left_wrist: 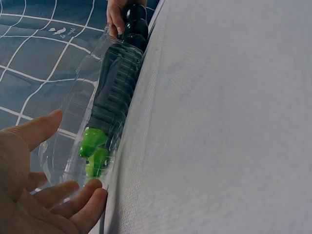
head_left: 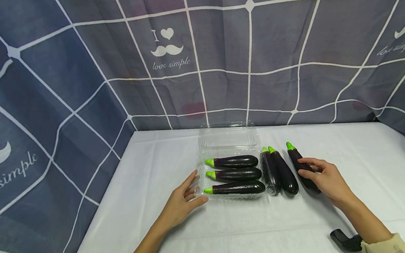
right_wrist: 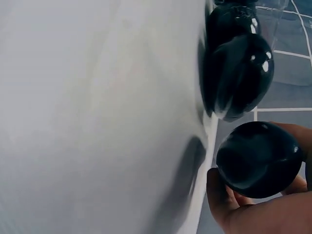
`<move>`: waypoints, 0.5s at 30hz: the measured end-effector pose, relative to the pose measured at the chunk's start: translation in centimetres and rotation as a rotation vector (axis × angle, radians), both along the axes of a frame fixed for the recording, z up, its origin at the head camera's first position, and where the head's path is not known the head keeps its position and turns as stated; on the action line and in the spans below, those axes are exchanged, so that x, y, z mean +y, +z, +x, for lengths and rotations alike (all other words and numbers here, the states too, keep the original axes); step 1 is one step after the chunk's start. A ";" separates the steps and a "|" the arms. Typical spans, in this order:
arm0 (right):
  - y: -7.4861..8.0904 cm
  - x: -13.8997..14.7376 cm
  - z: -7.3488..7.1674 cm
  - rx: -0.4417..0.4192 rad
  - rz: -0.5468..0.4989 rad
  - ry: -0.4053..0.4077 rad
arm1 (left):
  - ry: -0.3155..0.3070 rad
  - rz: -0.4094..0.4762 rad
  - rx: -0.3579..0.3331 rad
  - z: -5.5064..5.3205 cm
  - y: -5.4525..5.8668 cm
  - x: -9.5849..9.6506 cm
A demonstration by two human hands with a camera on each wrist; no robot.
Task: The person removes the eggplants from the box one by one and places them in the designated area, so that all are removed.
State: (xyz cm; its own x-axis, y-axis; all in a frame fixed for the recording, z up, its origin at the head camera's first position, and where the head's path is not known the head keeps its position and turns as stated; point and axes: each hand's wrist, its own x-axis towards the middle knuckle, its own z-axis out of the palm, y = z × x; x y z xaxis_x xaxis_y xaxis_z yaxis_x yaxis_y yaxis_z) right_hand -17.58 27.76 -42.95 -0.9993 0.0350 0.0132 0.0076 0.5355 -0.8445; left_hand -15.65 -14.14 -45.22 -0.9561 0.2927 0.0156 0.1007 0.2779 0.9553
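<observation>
An open clear plastic clamshell box (head_left: 231, 153) holds three dark eggplants with green stem ends, lying crosswise; the middle one (head_left: 236, 175) sits between the other two. My left hand (head_left: 183, 201) is at the box's left side, fingers spread and fingertips right at its edge, as the left wrist view (left_wrist: 53, 195) shows too. With my right hand (head_left: 322, 174) I grip an eggplant (head_left: 293, 157) between thumb and fingers. In the right wrist view its rounded end (right_wrist: 258, 158) faces the camera, and a shadow falls on the cloth beside it.
Two more eggplants lie lengthwise at the box's right side, one against its wall (head_left: 270, 170) and one just beyond (head_left: 284, 171). The box's lid (head_left: 229, 137) is folded back toward the grey checked curtain (head_left: 275, 49). White cloth (head_left: 232, 231) covers the table.
</observation>
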 end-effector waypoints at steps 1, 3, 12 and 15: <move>-0.1 0.0 0.0 -0.008 0.004 0.005 | -0.001 0.000 0.000 0.0 0.0 0.0; -0.3 0.1 -0.1 -0.021 0.011 0.012 | 0.001 -0.001 -0.002 0.0 0.0 0.0; -0.6 0.4 -0.2 -0.045 0.004 0.027 | 0.002 -0.010 0.001 0.1 0.1 0.0; -0.7 0.4 -0.2 -0.059 0.005 0.045 | 0.005 -0.013 0.000 0.1 0.1 0.0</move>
State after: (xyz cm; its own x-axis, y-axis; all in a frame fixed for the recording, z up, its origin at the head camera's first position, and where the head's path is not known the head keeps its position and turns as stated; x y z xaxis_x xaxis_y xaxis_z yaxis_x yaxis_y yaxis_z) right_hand -17.73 28.15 -43.62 -0.9989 -0.0104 -0.0453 0.0326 0.5403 -0.8409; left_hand -15.54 -14.12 -45.13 -0.9575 0.2881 0.0117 0.0990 0.2905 0.9517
